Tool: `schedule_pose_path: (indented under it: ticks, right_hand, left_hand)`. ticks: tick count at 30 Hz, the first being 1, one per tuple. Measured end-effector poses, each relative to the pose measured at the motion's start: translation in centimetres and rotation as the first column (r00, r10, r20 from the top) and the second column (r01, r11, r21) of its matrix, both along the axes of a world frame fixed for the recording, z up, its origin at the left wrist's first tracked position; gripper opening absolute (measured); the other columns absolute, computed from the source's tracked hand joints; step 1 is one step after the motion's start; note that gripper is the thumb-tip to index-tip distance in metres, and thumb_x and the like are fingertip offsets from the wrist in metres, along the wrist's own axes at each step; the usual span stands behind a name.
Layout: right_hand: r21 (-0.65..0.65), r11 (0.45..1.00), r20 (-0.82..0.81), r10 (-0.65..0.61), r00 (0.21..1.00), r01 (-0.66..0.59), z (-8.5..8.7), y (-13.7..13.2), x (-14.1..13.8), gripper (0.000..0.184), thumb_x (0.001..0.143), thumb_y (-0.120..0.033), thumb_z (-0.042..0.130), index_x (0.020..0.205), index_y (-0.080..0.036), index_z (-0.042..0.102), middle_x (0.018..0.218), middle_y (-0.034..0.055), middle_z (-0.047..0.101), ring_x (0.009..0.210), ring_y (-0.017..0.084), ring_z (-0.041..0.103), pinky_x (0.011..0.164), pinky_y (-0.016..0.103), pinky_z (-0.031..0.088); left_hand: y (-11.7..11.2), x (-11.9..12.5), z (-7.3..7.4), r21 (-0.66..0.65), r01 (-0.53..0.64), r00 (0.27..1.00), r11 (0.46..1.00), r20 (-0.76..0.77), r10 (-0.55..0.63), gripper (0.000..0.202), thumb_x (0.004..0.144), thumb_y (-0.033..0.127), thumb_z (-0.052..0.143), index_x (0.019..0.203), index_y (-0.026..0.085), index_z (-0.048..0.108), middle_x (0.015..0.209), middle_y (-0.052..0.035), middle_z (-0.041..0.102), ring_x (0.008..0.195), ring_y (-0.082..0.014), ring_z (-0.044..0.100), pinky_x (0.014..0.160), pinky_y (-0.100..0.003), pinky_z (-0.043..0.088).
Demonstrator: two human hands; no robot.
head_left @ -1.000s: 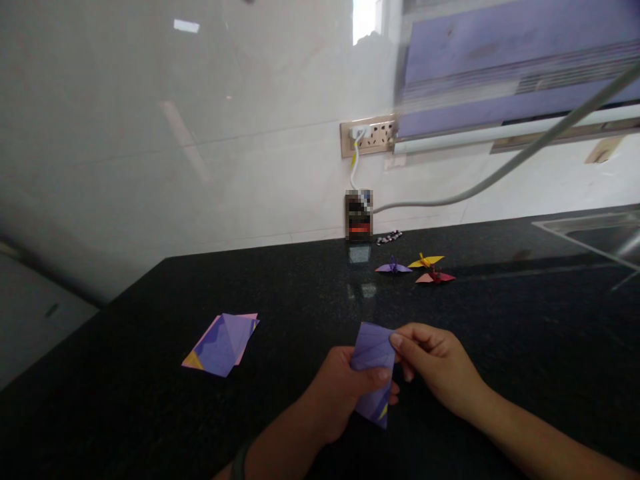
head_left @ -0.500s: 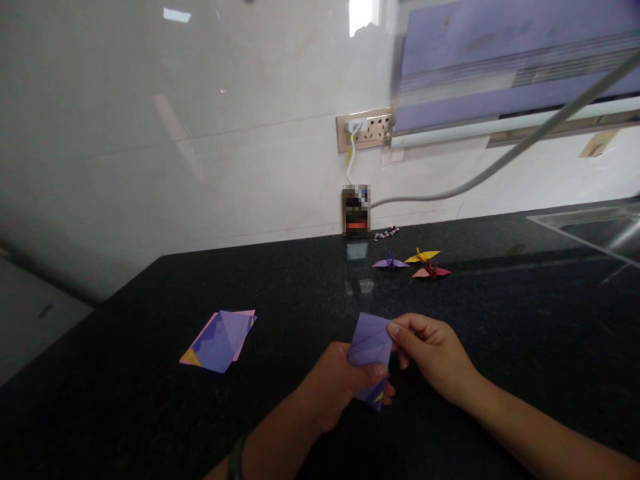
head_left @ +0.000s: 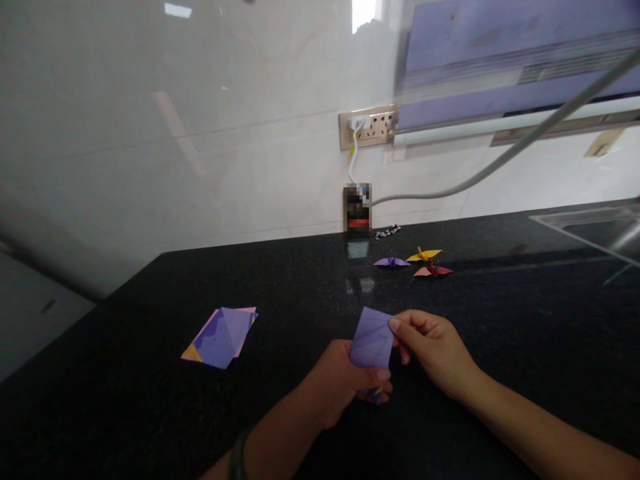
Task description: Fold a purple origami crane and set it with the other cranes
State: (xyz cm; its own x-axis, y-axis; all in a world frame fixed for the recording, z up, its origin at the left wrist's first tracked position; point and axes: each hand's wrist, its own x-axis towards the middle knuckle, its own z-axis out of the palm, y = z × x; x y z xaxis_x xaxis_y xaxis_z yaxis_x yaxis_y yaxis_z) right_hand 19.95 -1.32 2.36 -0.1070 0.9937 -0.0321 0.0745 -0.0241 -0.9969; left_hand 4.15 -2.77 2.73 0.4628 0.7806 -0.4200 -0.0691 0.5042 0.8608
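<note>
A folded purple paper (head_left: 371,341) with a yellow corner is held up just above the black counter (head_left: 150,413). My left hand (head_left: 339,385) grips its lower part, fingers wrapped round it. My right hand (head_left: 434,353) pinches its upper right edge between thumb and forefinger. Both hands are near the counter's front middle.
A small stack of purple, pink and yellow paper sheets (head_left: 220,337) lies to the left. Three folded paper cranes, purple (head_left: 391,261), yellow (head_left: 424,254) and red (head_left: 433,270), sit further back. A wall socket (head_left: 367,129) with a white cable, a dark blurred object (head_left: 357,209) and small beads (head_left: 389,233) are by the wall.
The lower part of the purple paper has been drawn up, so less of it shows below my left hand. Both hands have stayed in much the same place.
</note>
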Motion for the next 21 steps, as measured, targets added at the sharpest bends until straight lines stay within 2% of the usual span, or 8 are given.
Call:
schedule_pose_path:
  ticks: [6,12,15,18,21]
  right_hand:
    - [-0.015,1.0,-0.06,0.025,0.998,-0.026,0.03,-0.09,-0.04,0.024,0.077,-0.035,0.051,0.064,-0.015,0.053,0.053,-0.0039,0.05,0.04,0.005,0.041,0.041,0.019,0.032]
    - [-0.078,0.974,-0.041,0.212,0.976,-0.215,-0.08,-0.44,-0.48,0.025,0.074,-0.036,0.054,0.061,-0.015,0.05,0.052,-0.0039,0.051,0.038,0.005,0.04,0.038,0.018,0.03]
    - [-0.104,0.958,-0.022,0.267,0.963,-0.268,-0.07,-0.7,-0.69,0.026,0.075,-0.036,0.052,0.06,-0.015,0.048,0.05,-0.0027,0.054,0.038,0.006,0.042,0.037,0.018,0.03]
    - [-0.105,0.952,-0.004,0.289,0.957,-0.288,0.11,-0.83,-0.76,0.026,0.077,-0.037,0.049,0.061,-0.015,0.049,0.05,-0.0018,0.055,0.04,0.007,0.044,0.038,0.018,0.03]
    - [-0.091,0.963,0.05,0.26,0.964,-0.254,0.21,-0.77,-0.62,0.028,0.076,-0.037,0.051,0.058,-0.016,0.047,0.048,-0.0049,0.048,0.037,0.005,0.038,0.036,0.017,0.027]
  left_hand:
    - [-0.15,0.09,0.08,0.026,-0.024,1.0,0.999,0.014,0.024,0.016,0.061,0.016,0.062,0.075,0.008,0.059,0.056,-0.0029,0.059,0.05,-0.0116,0.054,0.054,-0.027,0.044]
    - [0.03,0.18,0.01,0.06,-0.077,0.996,0.995,0.04,0.075,0.015,0.061,0.017,0.063,0.074,0.011,0.06,0.057,-0.0013,0.058,0.051,-0.0108,0.053,0.052,-0.024,0.044]
    - [0.08,0.22,-0.07,0.07,-0.088,0.995,0.994,0.059,0.084,0.015,0.061,0.018,0.063,0.073,0.01,0.061,0.057,-0.0024,0.059,0.052,-0.011,0.053,0.053,-0.024,0.043]
    - [0.03,0.32,-0.14,0.098,-0.092,0.996,0.991,0.03,0.089,0.018,0.061,0.021,0.064,0.074,0.008,0.061,0.057,-0.0033,0.059,0.052,-0.0118,0.053,0.054,-0.025,0.042]
    - [-0.04,0.49,-0.25,0.178,-0.13,0.991,0.975,-0.021,0.136,0.022,0.06,0.022,0.066,0.077,0.008,0.061,0.063,-0.0041,0.06,0.057,-0.0124,0.053,0.057,-0.025,0.042]
